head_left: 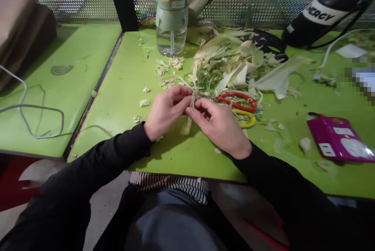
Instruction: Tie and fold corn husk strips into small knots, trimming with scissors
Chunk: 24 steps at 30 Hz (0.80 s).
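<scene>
Over the green table, my left hand and my right hand meet, thumbs and fingertips pinched on a pale corn husk strip. Its lower end hangs below my fingers and its upper part fans out beyond them. Just behind my right hand lie scissors with a red and a yellow handle loop; their blades are partly hidden. Past the scissors spreads a loose heap of dry corn husks, with thin green shreds at its near side.
A clear, green-topped water bottle stands at the back. To the right are a purple power strip, a white cable and a black bottle. Cardboard is at far left. Small husk scraps dot the green table.
</scene>
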Each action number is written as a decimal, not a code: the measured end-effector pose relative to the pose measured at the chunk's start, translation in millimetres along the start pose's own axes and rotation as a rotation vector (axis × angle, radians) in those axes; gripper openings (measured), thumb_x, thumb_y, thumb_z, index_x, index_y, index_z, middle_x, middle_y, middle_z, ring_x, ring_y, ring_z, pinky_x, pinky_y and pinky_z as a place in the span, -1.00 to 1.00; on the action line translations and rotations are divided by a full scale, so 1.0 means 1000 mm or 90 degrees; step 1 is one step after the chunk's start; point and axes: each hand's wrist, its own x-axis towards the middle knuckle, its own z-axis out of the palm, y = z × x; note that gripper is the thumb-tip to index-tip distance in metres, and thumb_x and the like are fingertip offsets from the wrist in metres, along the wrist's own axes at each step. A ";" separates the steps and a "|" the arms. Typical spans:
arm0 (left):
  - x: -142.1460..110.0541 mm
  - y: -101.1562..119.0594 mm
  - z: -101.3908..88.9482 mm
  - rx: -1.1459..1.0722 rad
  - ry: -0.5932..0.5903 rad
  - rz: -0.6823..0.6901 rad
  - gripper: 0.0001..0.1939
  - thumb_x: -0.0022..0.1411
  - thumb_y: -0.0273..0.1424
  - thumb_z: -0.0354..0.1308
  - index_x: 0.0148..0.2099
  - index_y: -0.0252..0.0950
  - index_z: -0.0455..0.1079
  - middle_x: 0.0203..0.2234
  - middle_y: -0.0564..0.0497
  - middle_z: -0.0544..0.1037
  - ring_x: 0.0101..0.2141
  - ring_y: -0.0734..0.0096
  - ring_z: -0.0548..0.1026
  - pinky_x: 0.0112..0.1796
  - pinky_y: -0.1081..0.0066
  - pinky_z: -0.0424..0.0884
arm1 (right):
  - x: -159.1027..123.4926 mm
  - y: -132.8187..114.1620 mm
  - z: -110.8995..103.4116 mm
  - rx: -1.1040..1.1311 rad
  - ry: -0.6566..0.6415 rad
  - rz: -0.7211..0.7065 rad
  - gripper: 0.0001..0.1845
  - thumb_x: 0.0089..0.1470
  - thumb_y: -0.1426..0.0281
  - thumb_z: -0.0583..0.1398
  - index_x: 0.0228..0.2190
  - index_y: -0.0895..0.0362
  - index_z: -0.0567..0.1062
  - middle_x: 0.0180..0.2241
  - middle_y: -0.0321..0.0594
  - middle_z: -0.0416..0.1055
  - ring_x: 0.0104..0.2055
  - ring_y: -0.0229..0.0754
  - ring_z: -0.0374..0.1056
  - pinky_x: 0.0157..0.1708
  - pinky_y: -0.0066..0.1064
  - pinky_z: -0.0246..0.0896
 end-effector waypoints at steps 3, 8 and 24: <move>-0.003 0.001 0.002 0.060 -0.004 0.013 -0.97 0.28 -0.53 0.16 -0.24 -0.33 0.40 -0.54 0.11 0.50 -0.55 0.62 0.43 -0.50 0.59 0.40 | -0.001 -0.001 0.001 -0.056 0.022 -0.058 -0.64 0.26 0.38 0.09 -0.56 0.07 0.15 -0.59 -0.39 0.11 -0.54 -0.32 0.03 -0.45 -0.36 -0.09; -0.006 0.006 0.001 0.086 -0.031 0.053 -0.96 0.27 -0.53 0.15 -0.27 -0.34 0.40 -0.47 0.07 0.52 -0.47 0.61 0.45 -0.41 0.58 0.41 | -0.003 -0.005 0.000 -0.060 0.010 -0.096 -0.63 0.22 0.44 0.07 -0.58 0.06 0.06 -0.61 -0.39 0.06 -0.55 -0.31 -0.01 -0.46 -0.35 -0.12; -0.001 0.016 -0.004 -0.042 -0.062 -0.026 -0.92 0.29 -0.52 0.12 -0.23 -0.37 0.44 -0.47 0.05 0.57 -0.45 0.59 0.52 -0.32 0.52 0.48 | 0.004 0.007 -0.008 -0.187 0.237 -0.138 -0.80 0.32 0.28 0.07 -0.35 0.07 0.37 -0.34 -0.19 0.44 -0.29 -0.13 0.32 -0.25 -0.26 0.16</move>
